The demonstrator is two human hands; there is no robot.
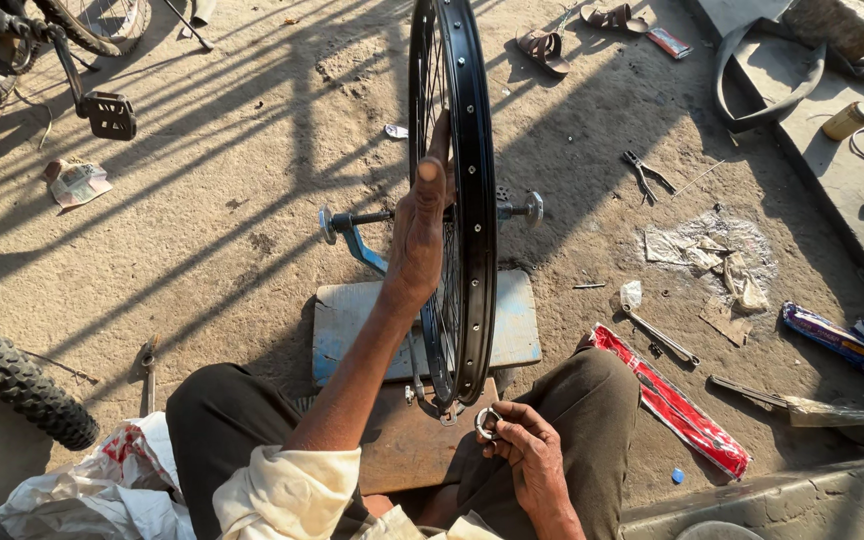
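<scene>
Down by the knees, the right hand has its fingers curled in, pinching a small round metal ring tool right at the bottom of the black bicycle rim. A worn wooden board lies under that low edge, and beyond it sits a pale blue base plate. Up goes the left hand, palm flat against the side of the rim with thumb and fingers laid along it, steadying the wheel upright. The axle sits across a blue stand arm, its metal ends poking out either side.

Off to the right on the sandy ground, a long red packet lies just beside the knee, a spanner near it, then crumpled paper scraps. Further out, pliers, and a black rubber tube looped on the concrete ledge. Far back, a pair of sandals. On the left, a knobbly tyre and a bicycle pedal.
</scene>
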